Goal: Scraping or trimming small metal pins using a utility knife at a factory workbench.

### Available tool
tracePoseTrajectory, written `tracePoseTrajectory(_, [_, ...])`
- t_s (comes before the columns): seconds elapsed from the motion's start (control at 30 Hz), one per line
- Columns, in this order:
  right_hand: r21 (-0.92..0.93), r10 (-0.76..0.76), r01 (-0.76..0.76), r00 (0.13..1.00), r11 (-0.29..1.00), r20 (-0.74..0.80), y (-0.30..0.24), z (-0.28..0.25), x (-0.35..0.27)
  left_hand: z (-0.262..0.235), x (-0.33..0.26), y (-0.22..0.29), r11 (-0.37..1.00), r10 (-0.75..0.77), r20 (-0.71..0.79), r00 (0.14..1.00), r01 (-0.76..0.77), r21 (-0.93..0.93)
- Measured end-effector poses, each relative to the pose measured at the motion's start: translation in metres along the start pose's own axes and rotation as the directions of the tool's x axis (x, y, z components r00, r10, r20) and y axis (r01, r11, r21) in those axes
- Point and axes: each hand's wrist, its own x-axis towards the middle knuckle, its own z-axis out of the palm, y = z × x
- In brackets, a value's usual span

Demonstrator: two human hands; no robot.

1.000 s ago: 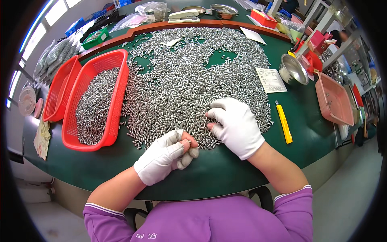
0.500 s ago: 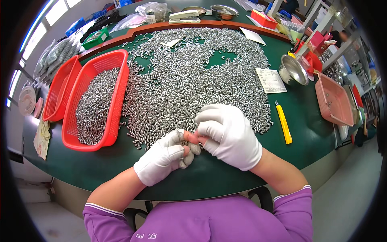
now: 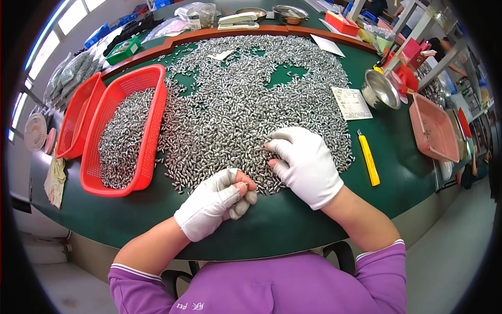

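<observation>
Thousands of small metal pieces: spread thick over the green table, reaching from the far wooden edge down to both hands.
Head view, left hand: gloved, curled into a loose fist at the near edge of the heap, bare fingertips poking through cut glove ends; it seems to pinch a few pieces, though what is inside cannot be made out.
Head view, right hand: gloved, lying flat on the pieces with fingers spread, apart from the left hand and gripping nothing.
Red basket: just left of the heap, partly filled with the same pieces; a second red basket sits beside it.
Yellow knife: just right of the heap, near the right wrist.
Risk, spill: a sweep of the flat hand could push pieces over the near table edge.
Risk, mixing: loose pieces lie against the basket wall, so sorted and unsorted could blend.
Risk, knife: a sideways reach could knock it.
Hidden: pieces under the right palm, the contents of the fist.
Hard to tell: the shape of a single piece, the print on the paper slip.
</observation>
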Motion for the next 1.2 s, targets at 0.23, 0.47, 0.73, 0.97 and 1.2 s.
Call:
tracePoseTrajectory(0.23, [-0.015,-0.028,0.029,1.0,0.999,0.013,0.009,0.006,0.0,0.0,0.001,-0.001,1.0,0.009,0.019,1.0,-0.009,-0.018])
tracePoseTrajectory(0.47, [0.207,-0.23,0.258,0.962,0.944,-0.148,-0.007,-0.006,0.012,-0.004,-0.001,-0.002,0.997,0.014,0.085,0.996,-0.007,-0.08])
tracePoseTrajectory(0.73, [0.318,-0.318,0.375,0.923,0.871,-0.218,-0.019,0.004,0.011,-0.001,0.0,-0.001,1.0,-0.019,0.045,0.999,0.019,-0.003])
tracePoseTrajectory(0.97, [0.243,-0.206,0.238,0.967,0.94,-0.151,-0.011,0.002,0.008,0.0,-0.001,0.001,0.999,0.0,0.011,1.0,-0.001,0.054])
tracePoseTrajectory(1.2, [0.04,-0.043,0.042,0.999,0.998,0.018,0.008,0.007,0.001,0.002,-0.002,-0.001,1.0,0.015,0.019,1.0,-0.015,-0.012])
